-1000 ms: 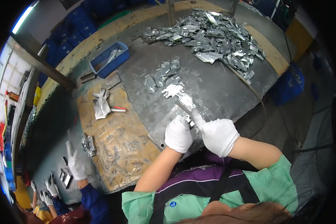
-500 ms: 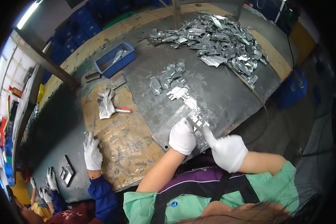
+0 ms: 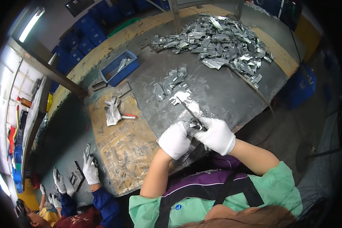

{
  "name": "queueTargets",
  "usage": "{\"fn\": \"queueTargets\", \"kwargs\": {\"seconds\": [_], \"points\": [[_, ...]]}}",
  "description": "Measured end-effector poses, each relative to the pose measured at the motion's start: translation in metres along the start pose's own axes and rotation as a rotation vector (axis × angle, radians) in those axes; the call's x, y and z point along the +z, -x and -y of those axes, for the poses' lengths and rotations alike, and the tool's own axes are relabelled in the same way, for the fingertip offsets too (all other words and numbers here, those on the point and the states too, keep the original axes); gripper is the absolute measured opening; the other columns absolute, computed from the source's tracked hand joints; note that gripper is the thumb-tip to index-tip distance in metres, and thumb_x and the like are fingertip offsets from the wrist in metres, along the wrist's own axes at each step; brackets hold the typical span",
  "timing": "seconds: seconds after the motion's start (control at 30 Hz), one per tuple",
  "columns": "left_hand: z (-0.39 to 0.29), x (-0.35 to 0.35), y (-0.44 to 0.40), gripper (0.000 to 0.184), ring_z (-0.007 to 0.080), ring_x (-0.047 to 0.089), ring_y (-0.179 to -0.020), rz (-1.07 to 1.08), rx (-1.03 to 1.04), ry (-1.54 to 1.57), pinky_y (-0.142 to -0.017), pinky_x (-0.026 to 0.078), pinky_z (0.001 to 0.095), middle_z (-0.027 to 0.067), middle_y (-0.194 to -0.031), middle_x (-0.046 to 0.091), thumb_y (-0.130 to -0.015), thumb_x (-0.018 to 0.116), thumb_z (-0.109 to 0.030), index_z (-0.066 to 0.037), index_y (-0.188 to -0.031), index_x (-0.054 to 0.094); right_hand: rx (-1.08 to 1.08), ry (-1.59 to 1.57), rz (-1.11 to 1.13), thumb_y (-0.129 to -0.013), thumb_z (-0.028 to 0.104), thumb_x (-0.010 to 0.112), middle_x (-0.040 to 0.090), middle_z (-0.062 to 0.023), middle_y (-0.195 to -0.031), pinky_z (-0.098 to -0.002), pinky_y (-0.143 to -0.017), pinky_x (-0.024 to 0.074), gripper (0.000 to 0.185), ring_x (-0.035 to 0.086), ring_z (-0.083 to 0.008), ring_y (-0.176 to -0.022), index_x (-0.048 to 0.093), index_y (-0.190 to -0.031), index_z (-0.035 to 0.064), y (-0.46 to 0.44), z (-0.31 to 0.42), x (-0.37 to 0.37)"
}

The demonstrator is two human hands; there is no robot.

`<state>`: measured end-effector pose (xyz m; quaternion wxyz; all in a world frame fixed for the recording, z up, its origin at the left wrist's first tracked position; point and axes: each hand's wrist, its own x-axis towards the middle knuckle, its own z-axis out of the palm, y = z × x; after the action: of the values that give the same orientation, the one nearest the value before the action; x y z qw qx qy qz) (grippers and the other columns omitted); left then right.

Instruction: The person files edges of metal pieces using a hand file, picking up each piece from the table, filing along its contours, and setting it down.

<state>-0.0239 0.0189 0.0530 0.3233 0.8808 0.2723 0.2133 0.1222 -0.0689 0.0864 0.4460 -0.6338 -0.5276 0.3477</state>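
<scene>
Both of my hands wear white gloves with grey, soiled fingertips and meet near the table's front edge. My right hand (image 3: 216, 136) is closed around a long, thin dark tool that looks like a file (image 3: 192, 109); its tip points up and away, over the shiny metal parts (image 3: 182, 97). My left hand (image 3: 175, 140) is closed beside it, fingers pinching a small metal part (image 3: 192, 125) mostly hidden by the gloves. Beyond my hands, several grey metal parts (image 3: 175, 77) lie in a loose group.
A big pile of metal parts (image 3: 224, 38) covers the table's far right, with a hose (image 3: 256, 90) beside it. Left stand a blue bin (image 3: 119, 70), a cardboard sheet (image 3: 121, 152), a loose glove (image 3: 112, 111) and red-handled pliers (image 3: 128, 116). A co-worker's gloved hand (image 3: 90, 171) works at left.
My hands have come closer together, the right rising from the table edge. The file now sticks out upward from my right hand. Bright parts under my hands are now covered. The view has shifted slightly.
</scene>
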Motion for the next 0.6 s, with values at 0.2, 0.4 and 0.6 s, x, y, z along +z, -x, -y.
{"fn": "queueTargets", "kwargs": {"seconds": [0.2,0.4,0.6], "points": [[-0.039,0.012,0.001,0.052,0.0319,0.062,-0.083,-0.147,0.034,-0.469,-0.075,0.05,0.0402,0.0154,-0.089,0.062,-0.073,0.071,-0.027,0.002,-0.113,0.057,0.595,-0.506,-0.132,-0.091,0.033,0.062,0.049,-0.003,-0.047,-0.0244,-0.03,0.0317,0.032,0.042,-0.0102,-0.031,0.055,-0.082,0.0024,-0.015,-0.002,-0.002],[-0.014,0.039,-0.005,0.01,0.0252,0.056,-0.067,-0.133,0.132,-0.813,-0.06,0.046,0.0395,0.0074,-0.073,0.054,-0.083,0.053,-0.016,-0.008,-0.089,0.054,0.58,-0.322,-0.003,-0.097,0.031,0.05,0.05,-0.0053,-0.046,-0.0253,-0.03,0.0331,0.035,0.046,-0.0128,-0.031,0.059,-0.1,-0.0029,0.001,-0.021,-0.022],[-0.017,0.037,-0.025,0.009,0.0271,0.061,-0.065,0.08,0.089,-0.863,-0.055,0.05,0.0384,0.0114,-0.074,0.058,-0.086,0.048,-0.013,-0.007,-0.083,0.054,-0.154,0.819,-0.077,-0.094,0.024,0.049,0.056,-0.0137,-0.051,-0.0402,-0.044,0.0468,0.043,0.059,-0.0279,-0.045,0.047,-0.13,0.0005,0.036,-0.062,-0.035]]}}
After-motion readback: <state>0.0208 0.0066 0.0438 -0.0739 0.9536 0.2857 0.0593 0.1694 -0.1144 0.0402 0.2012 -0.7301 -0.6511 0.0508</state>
